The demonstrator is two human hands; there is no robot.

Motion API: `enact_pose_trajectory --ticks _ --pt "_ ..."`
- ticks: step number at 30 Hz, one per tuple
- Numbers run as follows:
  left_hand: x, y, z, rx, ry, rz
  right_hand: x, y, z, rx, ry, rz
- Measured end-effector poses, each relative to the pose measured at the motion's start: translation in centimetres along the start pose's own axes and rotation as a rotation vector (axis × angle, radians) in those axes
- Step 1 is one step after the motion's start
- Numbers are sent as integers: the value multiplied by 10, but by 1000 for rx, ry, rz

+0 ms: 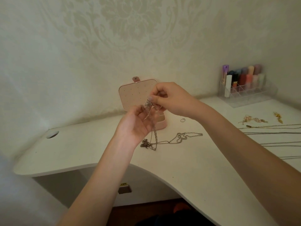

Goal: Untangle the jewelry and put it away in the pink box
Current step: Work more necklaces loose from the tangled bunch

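A tangle of thin silver chains hangs in the air in front of the pink box. My right hand pinches its knotted top with thumb and fingers. My left hand holds the strands just below, palm up. The chains trail down to the white desk, where the rest lies in a loose line with a small clump at its near end. The pink box stands against the wall with its lid up, and my hands hide most of its base.
A small silver ring lies right of the box. Gold earrings and several straightened chains lie at the right. A clear organiser of cosmetics stands at the back right. A cable hole is at the desk's left.
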State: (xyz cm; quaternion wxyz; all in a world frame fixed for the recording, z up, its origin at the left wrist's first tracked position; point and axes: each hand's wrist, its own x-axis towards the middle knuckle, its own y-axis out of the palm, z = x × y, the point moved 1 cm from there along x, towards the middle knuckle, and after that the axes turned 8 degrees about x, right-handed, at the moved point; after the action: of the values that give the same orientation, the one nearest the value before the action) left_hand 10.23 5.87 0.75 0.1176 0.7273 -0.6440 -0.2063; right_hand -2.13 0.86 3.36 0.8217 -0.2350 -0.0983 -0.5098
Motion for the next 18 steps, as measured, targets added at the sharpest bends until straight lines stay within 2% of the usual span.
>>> enact_pose_trajectory --ticks 3,8,11,14,18 --pt "3 -4 -2 -2 59 4 1 1 -2 -31 7 -11" --pt "-2 -7 -2 11 111 169 0 5 -1 -14 36 13" --pt "-2 -12 -5 -2 105 150 1 2 -1 37 55 -38" --pt "-2 -19 -7 145 165 46 2 -7 -1 104 76 -78" --pt "-3 -20 -4 466 312 -14 2 -9 -1 100 94 -45"
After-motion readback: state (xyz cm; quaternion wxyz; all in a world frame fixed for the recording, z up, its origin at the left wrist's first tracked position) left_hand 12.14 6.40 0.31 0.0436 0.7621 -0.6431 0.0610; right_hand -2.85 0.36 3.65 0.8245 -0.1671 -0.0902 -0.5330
